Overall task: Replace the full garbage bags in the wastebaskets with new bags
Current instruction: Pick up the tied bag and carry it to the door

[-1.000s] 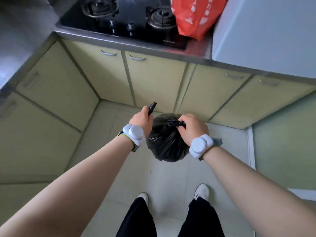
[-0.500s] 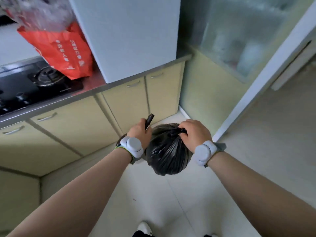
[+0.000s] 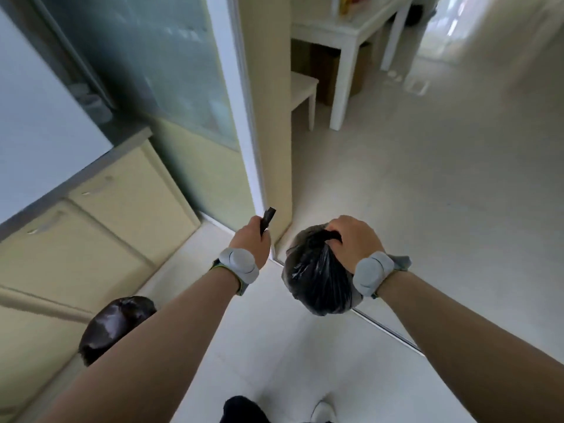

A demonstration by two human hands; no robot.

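Note:
A full black garbage bag point(image 3: 317, 279), tied at the top, hangs above the floor. My right hand point(image 3: 351, 239) grips its knotted neck. Apart from the bag, to its left, my left hand point(image 3: 251, 242) holds a small black rolled-up bag point(image 3: 268, 218), whose end sticks out past my fingers. Low on the left, a dark, shiny, rounded thing point(image 3: 116, 325) sits on the floor by the cabinets. My left forearm hides part of it, and I cannot tell whether it is a wastebasket or another bag.
Pale yellow cabinets point(image 3: 122, 209) run along the left under a grey counter. A frosted glass door point(image 3: 171, 71) and its white frame point(image 3: 244, 117) stand ahead, with a floor track point(image 3: 387, 331) under the bag. Beyond are a white table point(image 3: 345, 35) and stool point(image 3: 302, 90).
The view has swung right, from the stove and cabinets to the doorway. My hands have moved apart, so the bag now hangs clear of my left hand.

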